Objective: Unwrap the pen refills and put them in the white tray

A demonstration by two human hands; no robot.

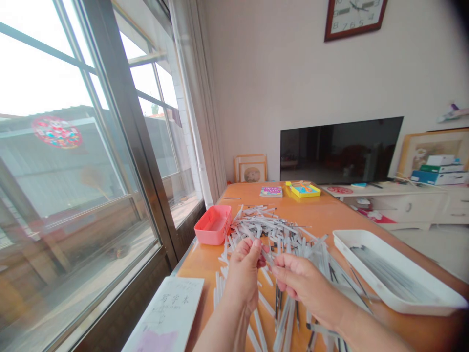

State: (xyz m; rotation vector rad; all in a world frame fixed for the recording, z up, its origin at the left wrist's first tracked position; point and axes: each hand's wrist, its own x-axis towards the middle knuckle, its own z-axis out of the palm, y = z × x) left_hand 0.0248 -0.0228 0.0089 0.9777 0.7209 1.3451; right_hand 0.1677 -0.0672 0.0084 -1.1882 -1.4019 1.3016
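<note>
My left hand (246,266) is closed in a pinch over the middle of the table, thumb on top. Close by on its right, my right hand (302,281) pinches too. Between the fingertips of both runs a thin, pale translucent pen part (269,256), mostly covered by the fingers. Beneath and beyond them spreads a heap of translucent pen barrels (256,222) mixed with dark, thin pen refills. Several longer barrels (287,322) lie loose below the hands. To the right, a white tray (340,239) holds a row of slim, dark-cored pens or refills.
A pink plastic box (209,237) stands left of the heap. In the near left lies a booklet (172,303). Farther back on the wooden table (242,191) are a small colourful book (271,191) and a yellow box (303,190). The window (73,146) borders the left side.
</note>
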